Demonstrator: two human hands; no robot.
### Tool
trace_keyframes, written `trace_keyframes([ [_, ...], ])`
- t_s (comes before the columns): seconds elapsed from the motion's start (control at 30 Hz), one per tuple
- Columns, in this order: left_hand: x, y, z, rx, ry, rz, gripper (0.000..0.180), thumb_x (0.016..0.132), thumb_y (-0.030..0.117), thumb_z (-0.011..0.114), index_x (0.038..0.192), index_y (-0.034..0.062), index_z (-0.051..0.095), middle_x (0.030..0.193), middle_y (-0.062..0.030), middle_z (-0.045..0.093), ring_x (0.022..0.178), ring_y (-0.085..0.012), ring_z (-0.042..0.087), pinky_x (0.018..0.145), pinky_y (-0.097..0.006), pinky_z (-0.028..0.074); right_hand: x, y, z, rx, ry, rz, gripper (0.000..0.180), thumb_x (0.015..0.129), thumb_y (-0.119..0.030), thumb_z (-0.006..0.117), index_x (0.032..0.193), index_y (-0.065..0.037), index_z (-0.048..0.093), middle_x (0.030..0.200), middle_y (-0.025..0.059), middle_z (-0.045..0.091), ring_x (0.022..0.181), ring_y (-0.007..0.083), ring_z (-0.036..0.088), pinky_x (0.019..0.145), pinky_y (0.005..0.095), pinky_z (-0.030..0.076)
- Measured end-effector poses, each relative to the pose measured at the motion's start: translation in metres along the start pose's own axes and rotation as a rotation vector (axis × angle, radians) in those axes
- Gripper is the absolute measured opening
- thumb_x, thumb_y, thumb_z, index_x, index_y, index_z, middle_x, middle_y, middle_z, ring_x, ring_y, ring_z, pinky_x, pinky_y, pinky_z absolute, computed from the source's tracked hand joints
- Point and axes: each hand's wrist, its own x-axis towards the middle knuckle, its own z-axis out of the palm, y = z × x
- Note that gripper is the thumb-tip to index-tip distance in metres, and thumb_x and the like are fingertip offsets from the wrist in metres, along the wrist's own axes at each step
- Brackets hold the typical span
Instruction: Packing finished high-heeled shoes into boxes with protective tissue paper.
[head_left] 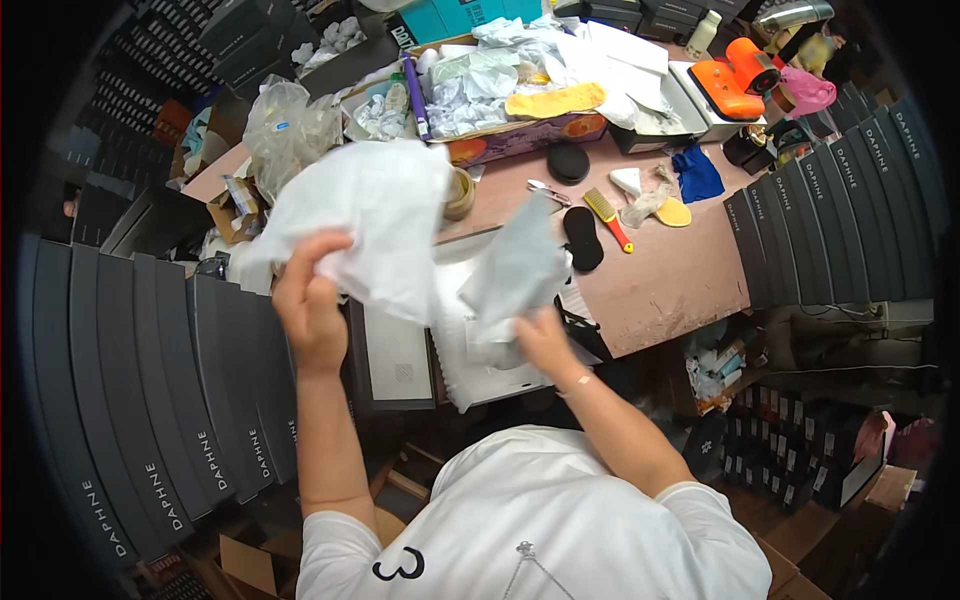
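My left hand (315, 305) is closed on the edge of a white paper sheet (365, 215), raised over the left part of the table and smeared by motion. In my right hand (547, 347) is a greyish-white wrapping sheet (520, 265), also blurred; whether it is paper or thin plastic I cannot tell. Below both sheets lies an open box with white lining (465, 385), mostly covered by the sheets. Beside it, under my left wrist, shows a pale panel with a dark rim (398, 355). What the box holds is hidden.
Tall stacks of dark shoeboxes (150, 380) (845, 215) flank me. On the pink table (660, 290) lie a brush (608, 218), a black insole-like pad (583, 240), a round black tin (568, 162) and a blue cloth (698, 173). Behind stands a carton of crumpled paper (570, 135).
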Motion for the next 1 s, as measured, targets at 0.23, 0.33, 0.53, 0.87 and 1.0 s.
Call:
trace_keyframes([
  [0.23, -0.063, -0.041, -0.003, 0.525, -0.384, -0.119, 0.019, 0.082, 0.018, 0.056, 0.084, 0.0010, 0.065, 0.076, -0.0164, 0.062, 0.073, -0.0319, 0.062, 0.067, -0.041, 0.046, -0.009, 0.047, 0.012, -0.692, -0.181, -0.288, 0.052, 0.077, -0.024, 0.070, 0.119, 0.002, 0.052, 0.113, 0.0241, 0.054, 0.105, 0.0423, 0.053, 0.089, 0.0435, 0.045],
  [0.33, -0.106, -0.108, 0.003, 0.722, -0.767, -0.265, 0.022, 0.082, 0.021, 0.060, 0.091, 0.0018, 0.068, 0.081, -0.0183, 0.064, 0.079, -0.0370, 0.062, 0.072, -0.044, 0.049, -0.002, 0.002, -0.058, -1.133, 0.076, -0.329, 0.050, 0.076, -0.021, 0.071, 0.117, 0.001, 0.054, 0.112, 0.0230, 0.055, 0.105, 0.0396, 0.053, 0.088, 0.0432, 0.044],
  [0.53, -0.124, -0.058, -0.012, 0.389, -0.744, -0.498, 0.033, 0.086, 0.029, 0.061, 0.102, 0.0010, 0.067, 0.107, -0.0168, 0.063, 0.094, -0.0319, 0.063, 0.083, -0.039, 0.049, -0.019, 0.022, -0.111, -0.851, -0.039, -0.007, 0.033, 0.073, -0.013, 0.071, 0.102, 0.000, 0.062, 0.104, 0.0166, 0.062, 0.104, 0.0331, 0.055, 0.086, 0.0415, 0.045],
  [0.87, -0.183, -0.066, 0.110, -1.497, -0.346, -1.438, 0.045, 0.091, 0.030, 0.052, 0.125, 0.0008, 0.051, 0.104, -0.0118, 0.061, 0.094, -0.0236, 0.062, 0.082, -0.035, 0.052, -0.044, -0.078, -0.034, -0.646, -0.389, -0.272, 0.041, 0.079, -0.003, 0.065, 0.119, -0.005, 0.055, 0.139, 0.0155, 0.042, 0.132, 0.0359, 0.036, 0.105, 0.0421, 0.035],
  [1.0, -0.185, -0.059, 0.101, -1.164, 0.153, -1.299, 0.036, 0.088, 0.017, 0.045, 0.119, 0.0008, 0.053, 0.093, -0.0103, 0.061, 0.083, -0.0211, 0.061, 0.075, -0.036, 0.052, -0.072, -0.096, -0.023, -0.223, -0.473, 0.110, 0.072, 0.077, -0.016, 0.073, 0.139, -0.007, 0.039, 0.150, 0.0175, 0.025, 0.136, 0.0301, 0.032, 0.104, 0.0380, 0.036],
])
